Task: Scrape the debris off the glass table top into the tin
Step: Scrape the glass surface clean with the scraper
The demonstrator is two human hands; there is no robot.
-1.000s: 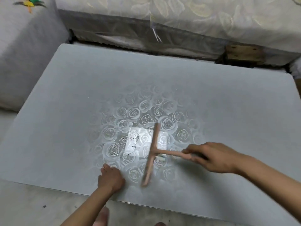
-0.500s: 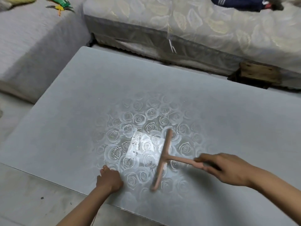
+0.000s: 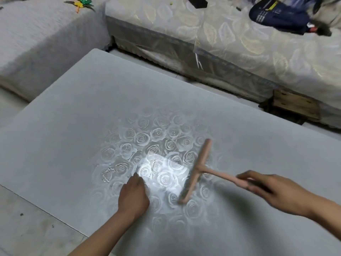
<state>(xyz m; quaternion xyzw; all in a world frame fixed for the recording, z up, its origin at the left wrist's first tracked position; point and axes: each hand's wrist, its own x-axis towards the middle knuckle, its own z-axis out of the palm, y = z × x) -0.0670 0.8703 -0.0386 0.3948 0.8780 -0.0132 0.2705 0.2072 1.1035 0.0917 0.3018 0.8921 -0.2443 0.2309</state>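
A grey glass table top point(image 3: 73, 126) with a rose pattern fills the view. My right hand point(image 3: 276, 189) grips the handle of a pink T-shaped scraper point(image 3: 197, 170), its blade on or just above the glass right of a bright glare patch. My left hand point(image 3: 133, 194) rests on the glass near the front edge with its fingers curled under. A small cluster of whitish debris point(image 3: 107, 174) lies just left of my left hand. No tin is in view.
A grey cushioned seat point(image 3: 36, 39) stands at the back left. A sofa with a leaf-patterned cover point(image 3: 239, 43) runs along the back, carrying a dark blue bag point(image 3: 276, 15). A wooden block point(image 3: 295, 106) sits under the sofa. The floor point(image 3: 27, 228) shows at front left.
The view has shifted, so the table sits lower and to the right. The scraper and my right hand have drawn rightwards, away from the debris. My left hand stays near the front edge.
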